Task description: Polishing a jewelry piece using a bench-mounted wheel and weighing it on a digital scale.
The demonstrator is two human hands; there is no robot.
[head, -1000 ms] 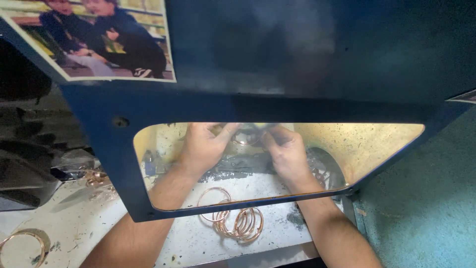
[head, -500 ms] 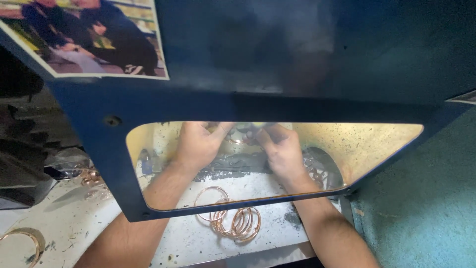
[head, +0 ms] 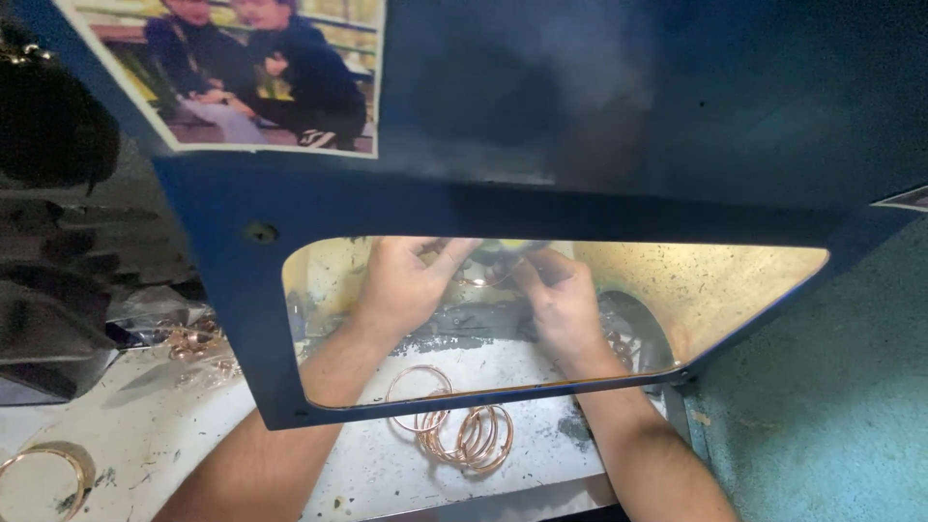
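A thin copper-coloured bangle sits pinched between the fingertips of the left hand and the right hand, seen through the window of a blue machine guard. Both hands are clenched on it, apparently working it at a blurred tool just beyond the fingertips. Below the wrists, loose bangles lie on the dusty white bench. Turning the bangle on would need a steady grip.

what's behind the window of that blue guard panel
Both hands, left hand and right hand, meet at a small ring. Copper rings lie below. The blue panel hides whatever is above.
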